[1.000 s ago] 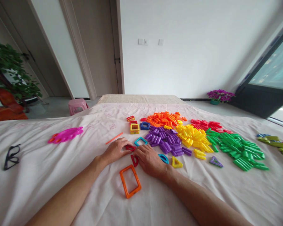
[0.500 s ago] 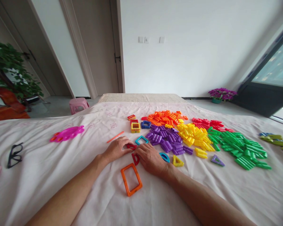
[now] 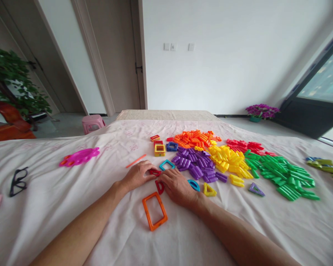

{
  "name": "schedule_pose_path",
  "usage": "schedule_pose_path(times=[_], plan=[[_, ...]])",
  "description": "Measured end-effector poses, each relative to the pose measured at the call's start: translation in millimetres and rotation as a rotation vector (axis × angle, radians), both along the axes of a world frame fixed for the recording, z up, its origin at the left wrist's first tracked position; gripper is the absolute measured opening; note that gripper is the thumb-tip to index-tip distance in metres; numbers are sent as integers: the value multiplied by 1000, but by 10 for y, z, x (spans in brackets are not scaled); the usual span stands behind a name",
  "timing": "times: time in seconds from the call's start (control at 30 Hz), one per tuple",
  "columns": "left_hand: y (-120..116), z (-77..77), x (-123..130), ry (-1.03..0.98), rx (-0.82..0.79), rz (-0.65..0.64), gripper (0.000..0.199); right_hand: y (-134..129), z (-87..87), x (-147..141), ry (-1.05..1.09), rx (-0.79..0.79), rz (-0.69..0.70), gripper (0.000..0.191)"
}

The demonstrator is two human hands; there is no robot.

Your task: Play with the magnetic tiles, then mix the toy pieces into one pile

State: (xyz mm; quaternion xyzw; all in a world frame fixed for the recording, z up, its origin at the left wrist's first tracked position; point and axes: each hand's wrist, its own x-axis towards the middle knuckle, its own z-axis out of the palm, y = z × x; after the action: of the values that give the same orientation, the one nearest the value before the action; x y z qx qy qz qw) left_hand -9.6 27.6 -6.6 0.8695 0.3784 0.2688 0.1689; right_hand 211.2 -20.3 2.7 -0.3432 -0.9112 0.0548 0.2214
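The red frame pieces [image 3: 157,179], thin, stiff, light plastic outlines best pinched by an edge, lie flat on the sheet-covered bed [image 3: 72,207] between the left hand [image 3: 135,176] and right hand [image 3: 177,187], whose fingers rest loosely curled against them, gripping nothing; no containers show, only loose piles.

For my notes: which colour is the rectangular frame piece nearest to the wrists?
Orange; the rectangular frame shows clearly in the head view.

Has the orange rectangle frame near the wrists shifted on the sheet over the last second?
No. The orange rectangle frame lies just below the small red piece, as before; the slight offset matches the whole view, so the camera moved.
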Motion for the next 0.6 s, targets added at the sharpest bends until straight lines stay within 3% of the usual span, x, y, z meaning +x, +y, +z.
schedule_pose_path(times=[0.6], plan=[[1,3,3,-3,-4,0,24,2,-14,-1,-3,12,-5,17]])
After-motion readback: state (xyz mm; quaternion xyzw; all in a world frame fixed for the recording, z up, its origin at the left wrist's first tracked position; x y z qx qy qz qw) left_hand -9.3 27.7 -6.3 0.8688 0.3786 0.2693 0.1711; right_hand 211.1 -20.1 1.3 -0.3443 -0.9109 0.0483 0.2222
